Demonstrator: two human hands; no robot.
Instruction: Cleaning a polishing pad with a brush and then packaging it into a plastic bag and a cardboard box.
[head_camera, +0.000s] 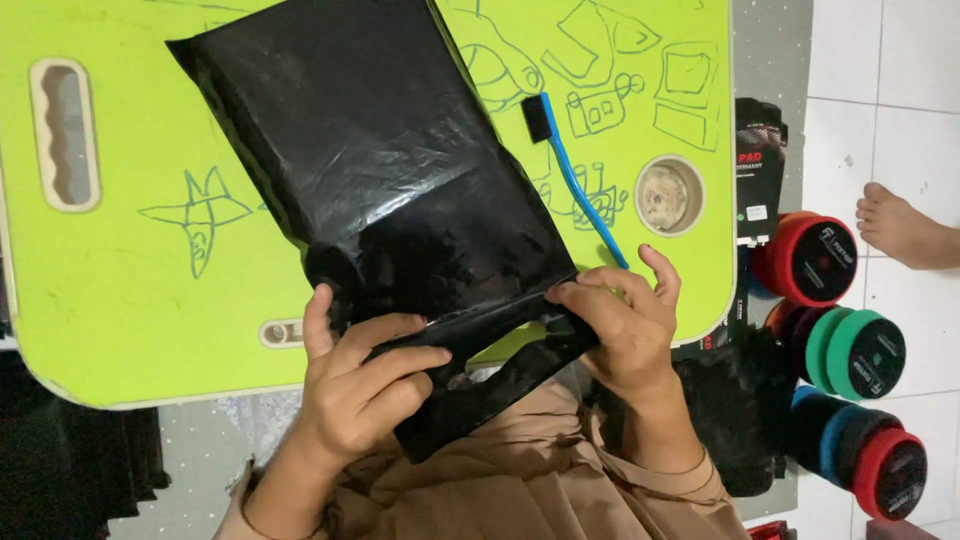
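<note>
A glossy black plastic mailer bag (380, 170) lies slanted across a lime-green small table (120, 300), its open end toward me. My left hand (355, 395) pinches the bag's near edge and flap on the left. My right hand (625, 325) grips the same edge on the right, fingers curled over the fold. The flap hangs off the table's front edge above my tan clothing.
A blue toothbrush with black bristles (575, 175) lies on the table beside the bag, next to a round cup recess (668, 195). Pen drawings cover the tabletop. Round foam pads in red, green and blue (845, 350) are stacked at right on the tiled floor. Another person's bare foot (900, 228) rests there.
</note>
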